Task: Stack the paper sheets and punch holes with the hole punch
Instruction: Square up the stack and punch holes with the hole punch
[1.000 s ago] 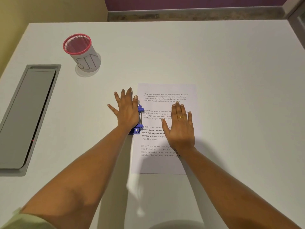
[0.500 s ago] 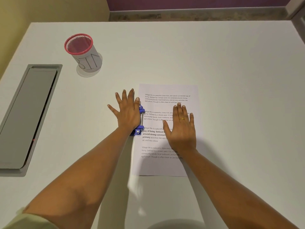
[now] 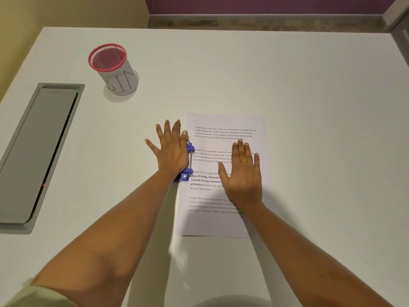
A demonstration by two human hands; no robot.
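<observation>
Printed paper sheets (image 3: pixel 223 122) lie in a stack on the white table (image 3: pixel 309 85). A blue hole punch (image 3: pixel 187 161) sits over the middle of the stack's left edge. My left hand (image 3: pixel 171 149) lies flat on top of the punch, fingers spread, palm pressing down and hiding most of it. My right hand (image 3: pixel 242 171) lies flat on the middle of the sheets, fingers apart, with a gold ring on one finger.
A mesh pen cup with a pink rim (image 3: pixel 114 69) stands at the far left of the table. A grey recessed cable tray (image 3: pixel 35 151) runs along the left edge. A wall stands beyond the table's far edge.
</observation>
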